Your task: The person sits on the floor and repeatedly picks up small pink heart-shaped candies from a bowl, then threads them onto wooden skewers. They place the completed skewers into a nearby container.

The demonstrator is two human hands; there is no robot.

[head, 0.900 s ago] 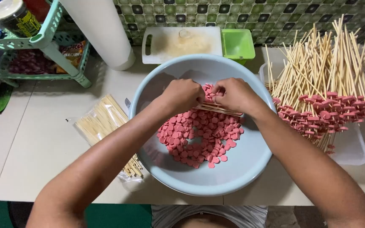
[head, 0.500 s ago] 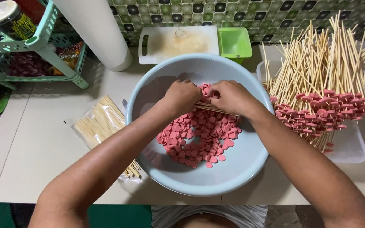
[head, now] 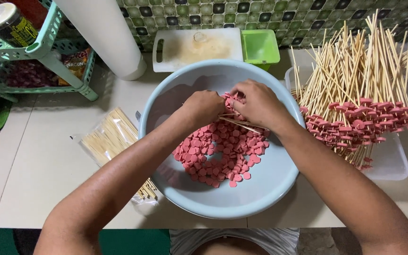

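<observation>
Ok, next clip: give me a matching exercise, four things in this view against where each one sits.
Things:
1. pink slices
2. loaded skewers
3. bag of skewers
4. cutting board

Places:
A. against the tiled wall, behind the bowl
B. inside the pale blue bowl
C. on the table left of the bowl
D. over the clear tray, right of the bowl

Pairs: 1-B, 2-D, 3-C, 4-A

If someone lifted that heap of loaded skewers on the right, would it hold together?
Probably not. The loaded skewers lie loosely fanned across a clear tray, so they would likely slide apart. The thin sticks look light and bendy, and the pink slices weight one end, so they may tip.
</observation>
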